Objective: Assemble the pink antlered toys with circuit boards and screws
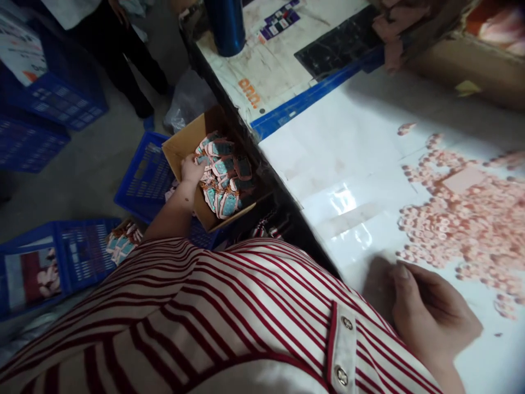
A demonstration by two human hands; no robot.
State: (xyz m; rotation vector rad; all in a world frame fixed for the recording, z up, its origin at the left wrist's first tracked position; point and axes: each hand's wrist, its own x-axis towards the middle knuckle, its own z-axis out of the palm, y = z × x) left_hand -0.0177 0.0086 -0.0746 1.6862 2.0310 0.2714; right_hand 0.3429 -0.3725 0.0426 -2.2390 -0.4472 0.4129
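While the left hand (192, 169) reached down beside the table (348, 164), it rested inside an open cardboard box (180, 145), fingers bent down onto a heap of small teal and pink packets (223, 175). Whether those fingers were clamped on a packet could not be determined, because the fingertips were buried among the packets. The box sat tilted on a blue crate (143, 175) on the floor, just beside the table edge. The right hand (430, 314) lay well apart from the left, resting on the white table top with the fingers loosely curled inward; whether it enclosed anything could not be determined. Just beyond that hand, a wide scatter of small pink pieces (463, 230) covered the table surface, with a flat pink square (465, 179) lying near its upper part. A second blue crate (74, 257) stood lower on the floor, and a few more packets (123, 241) lay at its near corner. At the far end of the table stood a blue cylinder (225, 24), near a dark sheet (340, 46) bordered by a blue strip (303, 101). A red-and-white striped shirt (229, 317) filled the lower part of the view. Another person's dark trouser legs (123, 60) were visible on the floor beyond the crates.
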